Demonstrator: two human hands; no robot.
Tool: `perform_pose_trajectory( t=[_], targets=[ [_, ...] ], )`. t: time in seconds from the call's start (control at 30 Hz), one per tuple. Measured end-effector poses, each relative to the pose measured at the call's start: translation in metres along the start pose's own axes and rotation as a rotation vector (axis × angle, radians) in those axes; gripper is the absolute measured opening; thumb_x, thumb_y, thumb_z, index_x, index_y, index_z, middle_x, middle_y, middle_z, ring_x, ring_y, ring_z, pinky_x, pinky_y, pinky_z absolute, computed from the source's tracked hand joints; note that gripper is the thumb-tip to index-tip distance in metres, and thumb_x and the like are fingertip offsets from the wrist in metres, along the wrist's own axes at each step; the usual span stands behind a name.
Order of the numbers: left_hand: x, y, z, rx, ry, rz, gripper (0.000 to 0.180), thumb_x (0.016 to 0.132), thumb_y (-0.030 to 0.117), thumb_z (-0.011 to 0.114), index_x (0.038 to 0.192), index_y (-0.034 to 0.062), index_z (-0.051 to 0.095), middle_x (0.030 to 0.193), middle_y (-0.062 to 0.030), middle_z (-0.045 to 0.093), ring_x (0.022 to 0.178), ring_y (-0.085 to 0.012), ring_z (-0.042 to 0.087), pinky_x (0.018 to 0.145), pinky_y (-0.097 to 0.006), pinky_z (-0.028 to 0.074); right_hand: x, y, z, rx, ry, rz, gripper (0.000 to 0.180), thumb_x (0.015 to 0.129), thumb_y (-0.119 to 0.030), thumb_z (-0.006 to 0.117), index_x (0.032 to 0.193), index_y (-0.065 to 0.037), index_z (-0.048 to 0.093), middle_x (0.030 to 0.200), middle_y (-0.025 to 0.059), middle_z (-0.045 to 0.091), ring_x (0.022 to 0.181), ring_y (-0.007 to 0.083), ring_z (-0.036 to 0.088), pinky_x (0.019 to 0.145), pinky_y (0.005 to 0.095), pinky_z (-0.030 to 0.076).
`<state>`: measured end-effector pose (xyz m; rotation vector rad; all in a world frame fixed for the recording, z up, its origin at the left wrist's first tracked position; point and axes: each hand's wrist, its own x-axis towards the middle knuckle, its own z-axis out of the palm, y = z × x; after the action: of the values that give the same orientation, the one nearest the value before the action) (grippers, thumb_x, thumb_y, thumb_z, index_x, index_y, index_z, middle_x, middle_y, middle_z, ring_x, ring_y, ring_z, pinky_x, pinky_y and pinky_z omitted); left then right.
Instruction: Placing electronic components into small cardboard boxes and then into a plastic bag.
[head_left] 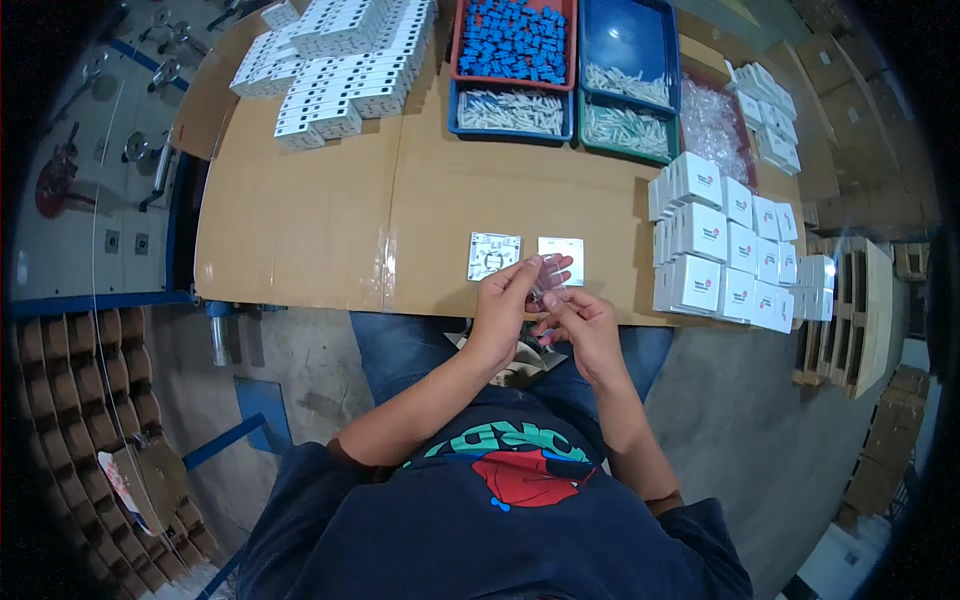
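Above the table's near edge, my left hand (506, 305) and my right hand (586, 325) are close together, both closed on a small clear plastic piece (551, 272). The left thumb and fingers grip its upper part, and the right fingertips pinch it lower down. Its exact shape is partly hidden by the fingers. Just beyond my left hand lies a square white plastic frame (493, 257) with its inner side showing. To its right, partly behind my fingers, is a flat white square cover (573, 250).
Cardboard covers the table (300, 230). At the back stand a red tray (457, 60) of blue parts and blue and green trays of white pieces. Clear plastic parts (712, 125) lie at right. White units are stacked back left (345, 90) and right (700, 235).
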<state>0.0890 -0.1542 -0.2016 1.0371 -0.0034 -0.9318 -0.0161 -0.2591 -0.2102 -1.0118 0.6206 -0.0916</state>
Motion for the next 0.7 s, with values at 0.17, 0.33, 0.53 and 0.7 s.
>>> perform_pose_trajectory(
  t=[0.17, 0.33, 0.53, 0.7],
  targets=[
    [-0.003, 0.002, -0.015, 0.005, -0.007, 0.073, 0.037, 0.107, 0.027, 0.050, 0.122, -0.0041, 0.064, 0.119, -0.0163, 0.071, 0.107, -0.0230, 0.070, 0.092, -0.034, 0.057, -0.001, -0.009, -0.002, -0.279, -0.080, 0.046, 0.021, 0.099, -0.014, 0.064, 0.116, -0.001, 0.066, 0.101, 0.0072, 0.072, 0.084, 0.0148, 0.070, 0.068, 0.0254, 0.055],
    [-0.002, 0.000, -0.036, 0.136, -0.112, 0.147, 0.031, 0.106, 0.020, 0.054, 0.119, -0.0066, 0.065, 0.109, -0.0144, 0.072, 0.100, -0.0208, 0.071, 0.088, -0.031, 0.057, 0.006, -0.024, -0.014, -0.355, -0.050, -0.086, 0.021, 0.101, -0.015, 0.063, 0.117, -0.002, 0.066, 0.105, 0.0056, 0.071, 0.089, 0.0124, 0.068, 0.074, 0.0250, 0.054],
    [-0.001, -0.004, -0.042, 0.187, -0.262, 0.010, 0.026, 0.103, 0.019, 0.060, 0.109, -0.0045, 0.068, 0.095, -0.0097, 0.072, 0.072, -0.0129, 0.066, 0.068, -0.026, 0.055, 0.004, -0.038, -0.004, -0.342, -0.042, -0.112, 0.023, 0.102, -0.014, 0.061, 0.121, -0.002, 0.066, 0.106, 0.0057, 0.070, 0.089, 0.0106, 0.067, 0.074, 0.0244, 0.053],
    [-0.001, -0.005, -0.044, 0.271, -0.285, -0.008, 0.025, 0.098, 0.022, 0.069, 0.101, -0.0024, 0.069, 0.086, -0.0063, 0.072, 0.065, -0.0095, 0.062, 0.060, -0.024, 0.052, 0.005, -0.035, -0.010, -0.349, -0.173, -0.074, 0.020, 0.101, -0.010, 0.061, 0.117, -0.001, 0.068, 0.103, 0.0052, 0.069, 0.089, 0.0102, 0.067, 0.074, 0.0243, 0.053]
  ],
)
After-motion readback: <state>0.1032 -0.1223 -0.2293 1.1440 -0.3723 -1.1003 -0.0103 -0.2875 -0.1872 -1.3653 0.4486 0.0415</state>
